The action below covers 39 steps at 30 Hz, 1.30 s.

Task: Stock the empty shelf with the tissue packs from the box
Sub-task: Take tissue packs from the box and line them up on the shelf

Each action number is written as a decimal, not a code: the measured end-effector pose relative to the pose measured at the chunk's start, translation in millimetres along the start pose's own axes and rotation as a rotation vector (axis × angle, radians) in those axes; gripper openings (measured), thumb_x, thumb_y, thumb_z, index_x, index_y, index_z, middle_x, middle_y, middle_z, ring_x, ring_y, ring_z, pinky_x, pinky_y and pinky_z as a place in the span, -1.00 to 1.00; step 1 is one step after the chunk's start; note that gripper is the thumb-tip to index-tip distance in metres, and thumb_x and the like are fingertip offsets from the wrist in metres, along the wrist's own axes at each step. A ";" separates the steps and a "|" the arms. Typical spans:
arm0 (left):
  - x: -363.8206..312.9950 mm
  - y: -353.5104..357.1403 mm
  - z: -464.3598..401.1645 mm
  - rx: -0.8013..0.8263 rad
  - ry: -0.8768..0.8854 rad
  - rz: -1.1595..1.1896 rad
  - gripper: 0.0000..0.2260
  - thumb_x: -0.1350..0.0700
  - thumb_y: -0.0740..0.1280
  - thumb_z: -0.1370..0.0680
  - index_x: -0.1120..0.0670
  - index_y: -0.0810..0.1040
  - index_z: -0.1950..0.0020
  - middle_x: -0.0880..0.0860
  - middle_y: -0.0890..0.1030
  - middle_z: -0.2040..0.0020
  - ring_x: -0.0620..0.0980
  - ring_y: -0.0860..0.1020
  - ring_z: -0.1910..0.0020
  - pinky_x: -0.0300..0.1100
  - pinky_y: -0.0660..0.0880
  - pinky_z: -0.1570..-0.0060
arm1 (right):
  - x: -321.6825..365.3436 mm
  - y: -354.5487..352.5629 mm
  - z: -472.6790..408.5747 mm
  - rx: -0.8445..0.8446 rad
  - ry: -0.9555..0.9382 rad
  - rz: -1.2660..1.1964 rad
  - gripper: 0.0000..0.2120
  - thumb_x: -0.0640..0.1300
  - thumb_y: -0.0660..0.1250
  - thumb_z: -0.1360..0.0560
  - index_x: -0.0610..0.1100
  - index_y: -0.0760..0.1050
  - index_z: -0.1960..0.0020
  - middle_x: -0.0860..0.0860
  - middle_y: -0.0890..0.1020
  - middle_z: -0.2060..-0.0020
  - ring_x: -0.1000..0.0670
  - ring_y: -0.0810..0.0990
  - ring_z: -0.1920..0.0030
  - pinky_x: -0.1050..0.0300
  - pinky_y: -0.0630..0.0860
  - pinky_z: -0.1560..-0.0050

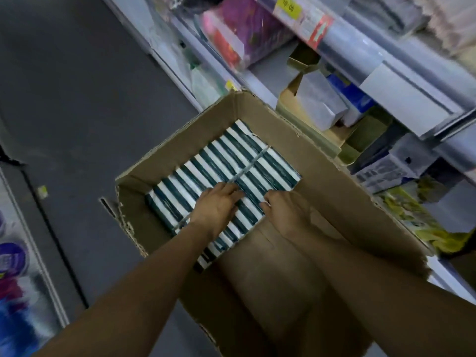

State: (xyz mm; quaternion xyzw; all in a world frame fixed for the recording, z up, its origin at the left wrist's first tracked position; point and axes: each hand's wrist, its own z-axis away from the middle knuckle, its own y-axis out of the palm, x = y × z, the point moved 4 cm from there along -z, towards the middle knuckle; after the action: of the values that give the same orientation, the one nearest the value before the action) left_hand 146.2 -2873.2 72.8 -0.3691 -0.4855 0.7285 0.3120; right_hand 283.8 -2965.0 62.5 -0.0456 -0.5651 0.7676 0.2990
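An open cardboard box (322, 163) stands on the floor beside the shelving. Inside it lie several green-and-white tissue packs (231, 161) on edge in two rows, filling the far and left part. My left hand (216, 204) rests on top of the packs with fingers reaching toward the seam between rows. My right hand (286, 212) is at the near right edge of the packs, fingers curled down over their ends. The near right part of the box bottom (270, 274) is bare cardboard.
Store shelves (401, 81) with price rails run along the right, holding boxed goods, a pink-purple pack (244, 32) and yellow packets (422, 222). Grey aisle floor (77, 112) lies to the left. Another shelf unit with blue and purple products (13, 258) is at far left.
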 end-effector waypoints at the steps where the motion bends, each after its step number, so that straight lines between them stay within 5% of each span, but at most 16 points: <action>1: 1.6 -1.2 -5.2 -0.006 0.014 -0.027 -0.64 0.11 0.28 -0.61 -0.02 0.45 -0.42 0.02 0.44 -0.39 0.11 0.38 -0.34 0.03 0.38 -0.19 | 1.6 -0.1 -2.9 0.000 0.000 0.029 -0.78 -0.01 0.18 -0.62 -0.10 0.50 0.08 0.03 0.60 0.21 -0.02 0.57 0.17 0.12 0.29 0.30; 8: 4.1 -9.4 -22.6 0.022 0.159 -0.183 -0.86 0.23 0.44 -0.47 0.05 0.65 0.01 0.06 0.57 -0.06 0.13 0.52 -0.01 -0.04 0.50 0.25 | 10.4 6.5 -13.7 0.033 0.037 0.127 -0.62 -0.31 0.21 -0.54 -0.03 0.18 0.35 0.04 0.47 0.32 0.02 0.46 0.31 0.18 0.09 0.45; 12: -1.1 -7.3 -29.7 0.022 0.259 -0.312 -0.77 0.19 0.61 -0.21 0.00 0.64 0.26 -0.02 0.58 0.13 0.02 0.55 0.16 -0.20 0.33 0.38 | 5.4 3.0 -16.4 0.013 0.066 0.018 -0.73 -0.32 0.22 -0.52 -0.06 0.35 0.29 0.01 0.56 0.23 0.01 0.56 0.24 0.21 0.15 0.45; 16: -1.4 -11.1 -29.2 -0.072 0.420 -0.346 -0.81 0.16 0.57 -0.32 0.04 0.66 0.13 0.02 0.58 0.00 0.02 0.53 0.01 -0.12 0.48 0.19 | -2.3 -17.3 4.0 -0.084 0.010 -0.130 -0.84 -0.21 0.24 -0.53 -0.05 0.36 0.21 0.00 0.47 0.14 -0.03 0.50 0.21 0.04 0.50 0.30; 20: -0.6 -21.3 -22.8 -0.178 0.555 -0.301 -0.77 0.21 0.44 -0.47 0.17 0.63 -0.12 0.12 0.62 -0.11 0.11 0.58 -0.05 -0.05 0.51 -0.13 | -19.9 -36.5 33.3 -0.148 -0.017 -0.429 -0.76 -0.17 0.21 -0.59 -0.01 0.25 0.21 0.02 0.41 0.32 0.04 0.40 0.38 0.08 0.40 0.37; 25: -14.4 -88.5 -19.2 -0.048 0.570 -0.050 -0.87 0.23 0.24 -0.52 0.19 0.52 -0.02 0.11 0.58 0.15 0.11 0.56 0.16 0.10 0.41 -0.31 | -30.7 -90.0 70.3 -0.184 0.131 -0.636 -0.89 -0.21 0.16 -0.62 -0.10 0.35 0.08 -0.11 0.50 0.25 -0.08 0.47 0.25 -0.02 0.45 0.22; 27: -22.5 -121.8 -17.8 0.079 0.507 0.041 -0.94 0.18 0.17 -0.56 0.13 0.39 0.00 0.11 0.53 0.21 0.14 0.49 0.22 0.10 0.41 -0.21 | -31.7 -119.8 86.6 -0.280 0.175 -0.686 -0.89 -0.19 0.18 -0.62 -0.09 0.36 0.09 -0.06 0.50 0.24 0.00 0.45 0.25 0.08 0.41 0.19; 30: -31.7 -169.8 -13.5 0.062 0.325 0.145 -0.94 0.10 0.14 -0.61 0.04 0.25 0.00 0.12 0.54 0.24 0.19 0.50 0.28 0.09 0.48 0.15 | -31.9 -162.4 112.0 -0.460 0.220 -0.756 -0.81 -0.25 0.19 -0.60 -0.05 0.33 0.16 -0.05 0.47 0.29 0.07 0.40 0.28 0.09 0.35 0.20; 34: -43.1 -228.2 -4.4 -0.104 0.256 0.349 -0.92 0.04 0.15 -0.60 -0.03 0.30 -0.06 0.07 0.58 0.10 0.12 0.57 0.15 0.04 0.51 0.11 | -28.9 -211.4 154.5 -0.589 0.266 -0.867 -0.84 -0.20 0.18 -0.62 -0.03 0.35 0.12 -0.15 0.51 0.26 -0.11 0.48 0.25 -0.04 0.47 0.21; 39: -77.0 -287.6 3.8 -0.102 0.354 0.501 -0.87 -0.11 0.22 -0.62 -0.11 0.47 -0.10 -0.20 0.58 0.18 -0.14 0.58 0.14 -0.13 0.50 0.16 | -16.9 -265.7 202.1 -0.726 0.257 -0.842 -0.85 -0.25 0.17 -0.62 -0.12 0.34 0.12 -0.24 0.48 0.28 -0.01 0.40 0.31 -0.05 0.42 0.30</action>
State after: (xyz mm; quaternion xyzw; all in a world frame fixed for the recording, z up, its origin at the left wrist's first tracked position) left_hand 211.7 -2841.6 361.6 -0.6135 -0.3532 0.6820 0.1834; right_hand 323.4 -3095.0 367.8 -0.0093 -0.7213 0.3271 0.6104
